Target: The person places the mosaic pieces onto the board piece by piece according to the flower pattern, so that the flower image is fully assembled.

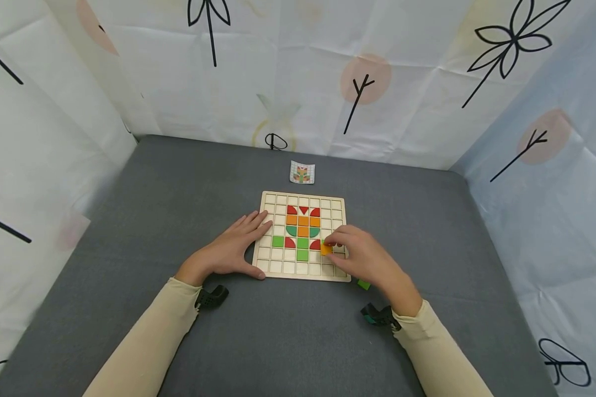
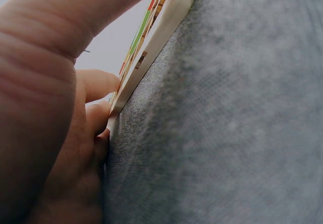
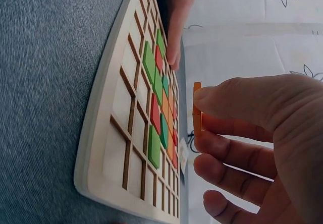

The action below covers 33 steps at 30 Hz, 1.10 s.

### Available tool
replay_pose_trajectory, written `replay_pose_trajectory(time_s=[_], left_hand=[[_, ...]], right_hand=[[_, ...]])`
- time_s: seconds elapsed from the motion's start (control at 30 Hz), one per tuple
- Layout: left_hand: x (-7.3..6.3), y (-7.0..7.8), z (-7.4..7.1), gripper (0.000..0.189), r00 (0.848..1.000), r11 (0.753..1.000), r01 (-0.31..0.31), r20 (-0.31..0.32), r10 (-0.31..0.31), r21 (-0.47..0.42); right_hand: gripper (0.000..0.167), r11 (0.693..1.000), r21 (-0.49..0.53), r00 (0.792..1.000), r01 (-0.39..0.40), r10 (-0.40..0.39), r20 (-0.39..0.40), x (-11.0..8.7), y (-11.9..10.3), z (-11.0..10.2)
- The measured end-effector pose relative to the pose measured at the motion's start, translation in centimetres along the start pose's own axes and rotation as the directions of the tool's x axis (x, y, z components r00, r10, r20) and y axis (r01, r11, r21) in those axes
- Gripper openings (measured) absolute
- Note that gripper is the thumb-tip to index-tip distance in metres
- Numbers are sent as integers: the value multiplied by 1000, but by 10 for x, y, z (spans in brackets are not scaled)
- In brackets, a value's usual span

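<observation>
A wooden grid board (image 1: 289, 274) lies on the grey table, with red, orange, teal and green tiles set in its cells. The left hand (image 1: 230, 248) rests along the board's left side, fingers spread over the edge and thumb at the near left corner; in the left wrist view the thumb (image 2: 101, 12) lies on the board's pale rim (image 2: 156, 37). Between thumb and fingertips, the right hand (image 1: 365, 256) pinches an orange square tile (image 3: 197, 110) above the board's right part. Seen from the head, that tile partly covers a green square tile (image 3: 154, 147) seated in the grid.
Just off the board's near right corner, a loose green tile (image 1: 364, 284) lies on the table (image 1: 288, 336) by the right wrist. Beyond the far edge of the board is a small pattern card (image 1: 302, 172). Printed white cloth (image 1: 298, 82) hangs around the table.
</observation>
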<state>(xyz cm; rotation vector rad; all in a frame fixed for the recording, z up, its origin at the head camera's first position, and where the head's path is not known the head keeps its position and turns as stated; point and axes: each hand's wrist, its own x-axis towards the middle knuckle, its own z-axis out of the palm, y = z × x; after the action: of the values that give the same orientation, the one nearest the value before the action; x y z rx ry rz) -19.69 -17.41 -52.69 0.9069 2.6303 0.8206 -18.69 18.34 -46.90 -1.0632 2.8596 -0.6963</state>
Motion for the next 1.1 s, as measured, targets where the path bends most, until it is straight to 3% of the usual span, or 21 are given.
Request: replay_pose_trajectory(time_s=[0.27,0.67,1.1], left_hand=[[0,1,0,128,1000,1000,2,7,-2,3],[0,1,-1,128,1000,1000,3,6,-3,1],[-1,2,-2,128,1000,1000,-4,-2,4,-3]], right_hand=[[24,999,-35,999,-28,29,35,4,-6,5],[20,999,-22,998,48,-47,30,9,-6,16],[20,997,-51,998,50,-48,27,11,-4,26]])
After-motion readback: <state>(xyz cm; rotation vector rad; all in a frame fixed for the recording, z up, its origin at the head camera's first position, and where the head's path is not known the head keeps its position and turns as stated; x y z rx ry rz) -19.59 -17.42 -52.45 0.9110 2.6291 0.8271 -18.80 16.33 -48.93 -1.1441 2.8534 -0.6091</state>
